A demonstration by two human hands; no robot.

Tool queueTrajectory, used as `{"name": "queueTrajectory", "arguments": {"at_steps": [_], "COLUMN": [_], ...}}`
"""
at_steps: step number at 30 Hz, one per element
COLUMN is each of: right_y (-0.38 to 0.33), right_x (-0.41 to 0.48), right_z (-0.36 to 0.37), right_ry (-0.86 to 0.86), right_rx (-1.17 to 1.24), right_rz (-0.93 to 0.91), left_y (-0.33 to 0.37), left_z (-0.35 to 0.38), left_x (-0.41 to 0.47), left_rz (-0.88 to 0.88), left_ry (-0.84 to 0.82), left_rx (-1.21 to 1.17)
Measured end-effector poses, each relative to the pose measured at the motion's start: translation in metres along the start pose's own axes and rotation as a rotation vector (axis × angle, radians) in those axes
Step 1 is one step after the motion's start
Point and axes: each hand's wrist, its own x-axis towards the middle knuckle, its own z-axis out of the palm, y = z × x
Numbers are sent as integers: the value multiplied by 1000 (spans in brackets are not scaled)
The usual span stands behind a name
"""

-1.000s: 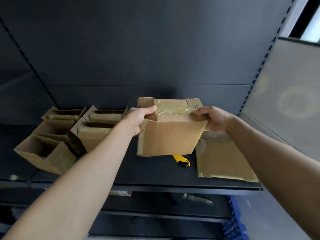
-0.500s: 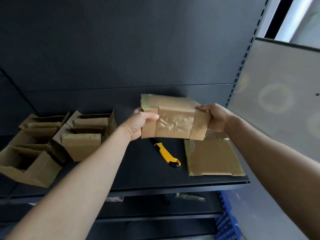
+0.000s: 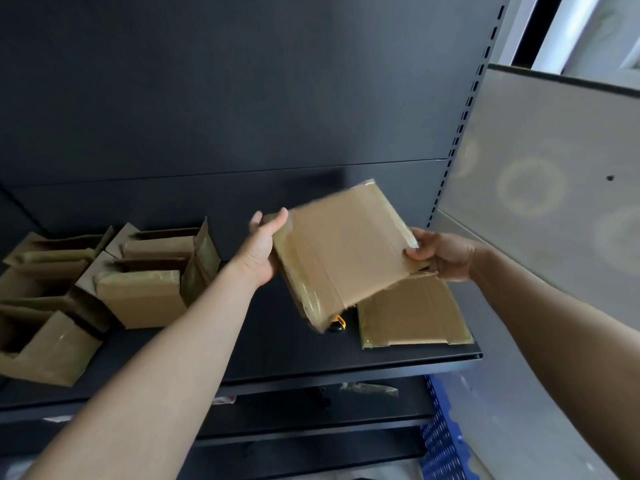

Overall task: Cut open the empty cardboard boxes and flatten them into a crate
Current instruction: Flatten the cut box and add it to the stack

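Observation:
I hold a flattened, taped cardboard box [image 3: 341, 251] tilted above the black shelf [image 3: 277, 355]. My left hand [image 3: 261, 249] grips its left edge, thumb on top. My right hand [image 3: 441, 252] pinches its right corner. Beneath it, on the shelf's right end, lies another flattened box [image 3: 412, 313]. Only the yellow and black tip of a utility knife [image 3: 336, 323] shows under the held box. Several open, upright cardboard boxes [image 3: 138, 275] stand on the left of the shelf.
A blue plastic crate [image 3: 441, 438] sits low on the floor at the right, below the shelf. A grey panel [image 3: 554, 188] closes the right side. Lower shelves hold small scraps of tape.
The box has been pressed flat and swung to the right, broad face up, tilted over the flattened one. It now covers most of the knife.

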Motion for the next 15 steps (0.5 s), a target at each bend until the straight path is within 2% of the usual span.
{"name": "queueTrajectory", "arguments": {"at_steps": [3, 7, 9, 11, 13, 15], "right_y": [8, 26, 33, 37, 41, 46], "right_x": [-7, -11, -15, -22, -31, -38], "right_z": [-5, -10, -17, -25, -33, -42], "right_ry": [25, 102, 137, 171, 178, 181], "right_rx": [-65, -78, -69, -46, -39, -37], "right_rz": [26, 10, 4, -12, 0, 34], "left_y": [-10, -19, -24, -29, -35, -41], "left_z": [1, 21, 28, 35, 43, 52], "left_x": [9, 6, 8, 9, 11, 14], "left_rz": [-91, -204, -255, -321, -318, -283], "left_ry": [124, 163, 111, -9, -104, -106], "left_rx": [125, 167, 228, 177, 113, 104]}}
